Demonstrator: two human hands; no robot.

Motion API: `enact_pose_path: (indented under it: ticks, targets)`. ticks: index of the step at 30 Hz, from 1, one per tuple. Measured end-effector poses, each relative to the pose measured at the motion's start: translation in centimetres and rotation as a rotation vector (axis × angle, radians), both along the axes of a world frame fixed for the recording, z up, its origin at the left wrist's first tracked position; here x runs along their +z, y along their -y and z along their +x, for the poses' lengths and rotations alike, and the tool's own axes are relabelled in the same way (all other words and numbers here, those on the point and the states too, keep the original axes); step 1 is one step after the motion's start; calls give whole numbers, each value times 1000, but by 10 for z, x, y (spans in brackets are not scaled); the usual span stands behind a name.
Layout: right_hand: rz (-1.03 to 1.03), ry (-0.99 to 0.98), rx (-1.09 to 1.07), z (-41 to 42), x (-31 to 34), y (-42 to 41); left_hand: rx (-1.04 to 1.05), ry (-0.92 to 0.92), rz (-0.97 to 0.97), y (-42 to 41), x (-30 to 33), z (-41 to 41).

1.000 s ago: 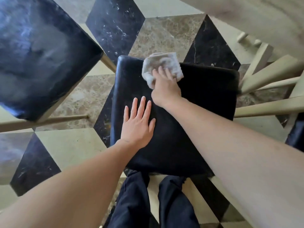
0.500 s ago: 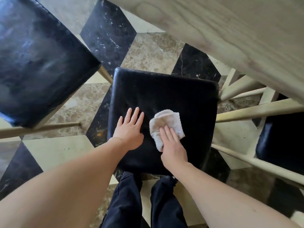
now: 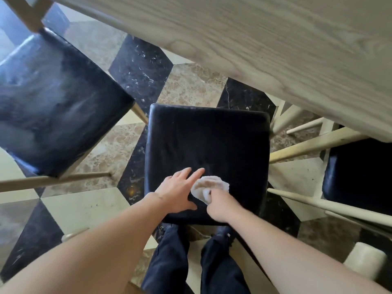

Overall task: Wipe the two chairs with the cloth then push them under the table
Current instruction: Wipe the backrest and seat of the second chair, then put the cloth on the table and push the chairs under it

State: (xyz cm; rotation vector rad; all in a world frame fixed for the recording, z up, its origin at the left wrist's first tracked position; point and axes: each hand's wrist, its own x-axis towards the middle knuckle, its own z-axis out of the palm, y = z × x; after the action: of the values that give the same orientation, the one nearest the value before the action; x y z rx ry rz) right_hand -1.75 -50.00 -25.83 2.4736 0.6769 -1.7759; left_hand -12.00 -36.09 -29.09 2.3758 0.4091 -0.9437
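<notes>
While both bare arms reach down from the bottom corners, the stuff lines up like this from the left: a black-cushioned chair (image 3: 57, 107) sits off to the side with its seat angled and pale wooden legs poking out, well clear of the table edge. Next over is the second black chair seat (image 3: 207, 141), right in front of the person's dark trousers (image 3: 169, 262), only its far edge near the table. The left hand (image 3: 179, 190) lies flat on the near part of that seat, fingers spread and straight, gripping nothing, index fingertip just touching the cloth. The whitish cloth (image 3: 209, 185) is bunched up on the seat near its front edge, and the right hand (image 3: 220, 205) is curled onto it from behind, fingers tucked into the fabric. The light wood table (image 3: 275, 49) fills the upper right, with another dark seat (image 3: 358, 175) tucked beneath it at far right.
</notes>
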Motion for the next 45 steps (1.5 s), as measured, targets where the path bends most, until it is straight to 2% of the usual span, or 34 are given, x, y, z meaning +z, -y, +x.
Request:
enact_pose_path:
  ticks: [2,4,8,13,16,20,23,28,33,40,42,45]
  targets:
    - [106,-87,-65,21,23,-7,-9,155,-23,-5,15,11]
    - [195,-112,-129,40,55,-10,78,227,-47,-17,39,22]
    - [350,-113,-281,63,127,-6,107,207,-110,-47,105,31]
    - [495,-50,-343,51,219,-5,139,214,-133,-60,206,24]
    - [594,-112,-422,53,253,-20,130,222,-101,-75,252,29]
    - [683,-36,-283,74,285,-51,53,289,-16,-104,305,41]
    - [656,59,-121,86,297,-75,28,352,46,-127,327,45]
    - [656,242,-64,94,308,-139,4,467,223,-185,348,55]
    - [758,550,-69,115,317,-242,27,577,332,-281,355,80]
    - [834,1002,2,140,309,-332,-111,949,431,-374,330,129]
    - [840,1049,-30,133,288,-341,-149,998,407,-387,307,133]
    - [718,940,-8,110,241,-336,-235,1016,330,-395,259,122]
